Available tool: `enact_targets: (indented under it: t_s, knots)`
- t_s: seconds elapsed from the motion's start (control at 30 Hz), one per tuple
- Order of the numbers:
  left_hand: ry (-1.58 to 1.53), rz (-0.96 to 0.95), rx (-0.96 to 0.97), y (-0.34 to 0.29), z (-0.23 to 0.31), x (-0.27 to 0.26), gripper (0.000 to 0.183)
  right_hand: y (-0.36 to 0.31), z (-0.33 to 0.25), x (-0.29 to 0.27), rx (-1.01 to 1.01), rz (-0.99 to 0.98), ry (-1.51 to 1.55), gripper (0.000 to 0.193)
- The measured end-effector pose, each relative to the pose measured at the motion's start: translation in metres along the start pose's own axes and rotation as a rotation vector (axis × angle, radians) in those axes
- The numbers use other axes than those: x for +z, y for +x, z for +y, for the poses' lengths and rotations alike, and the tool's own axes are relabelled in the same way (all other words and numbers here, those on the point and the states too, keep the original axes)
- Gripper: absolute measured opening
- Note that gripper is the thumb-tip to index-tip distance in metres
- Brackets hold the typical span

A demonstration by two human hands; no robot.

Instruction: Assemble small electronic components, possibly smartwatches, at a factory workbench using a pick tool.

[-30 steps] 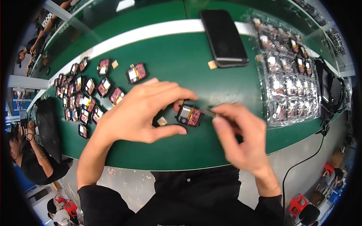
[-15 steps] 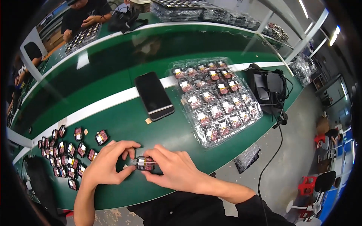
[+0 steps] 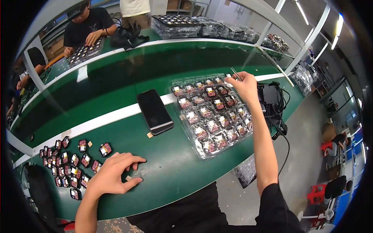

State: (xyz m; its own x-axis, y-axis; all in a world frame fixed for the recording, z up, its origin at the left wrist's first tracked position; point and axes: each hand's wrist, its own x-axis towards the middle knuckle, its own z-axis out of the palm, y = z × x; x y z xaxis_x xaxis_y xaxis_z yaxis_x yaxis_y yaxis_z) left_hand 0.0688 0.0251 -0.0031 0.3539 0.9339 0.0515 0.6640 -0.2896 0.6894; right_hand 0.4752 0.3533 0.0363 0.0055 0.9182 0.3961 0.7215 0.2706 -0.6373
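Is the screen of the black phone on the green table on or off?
Off: the black phone lies flat, its screen uniformly dark.

Tweezers [image 3: 235, 73] above clear tray [image 3: 237, 134]

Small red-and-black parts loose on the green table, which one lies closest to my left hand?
The small red-and-black part just left of the left hand, at the cluster's right edge; the others lie farther left.

right hand [image 3: 245, 86]: tool tip tiny, unclear | tray [image 3: 202, 149] parts: details too small
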Motion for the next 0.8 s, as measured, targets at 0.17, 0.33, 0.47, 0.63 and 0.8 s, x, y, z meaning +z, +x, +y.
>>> enact_targets:
  t_s: [0.17,0.33,0.47,0.63,0.8]
  knots:
    - [0.052,0.025,0.060,-0.003,-0.004,0.004,0.055,0.047,0.044,0.035,0.044,-0.164,-0.147,0.062]
    - [0.061,0.028,0.056,-0.005,-0.005,0.005,0.050,0.050,0.050,0.034,0.012,-0.119,-0.036,0.076]
    - [0.104,0.061,0.097,-0.004,-0.008,0.009,0.048,0.050,0.051,0.026,0.083,-0.223,-0.249,0.077]
    - [0.165,0.092,0.128,-0.001,-0.003,0.014,0.039,0.037,0.049,0.028,0.058,-0.187,-0.142,0.076]
    - [0.271,0.324,0.288,0.019,0.011,0.035,0.035,0.038,0.039,0.025,0.057,-0.180,-0.186,0.080]
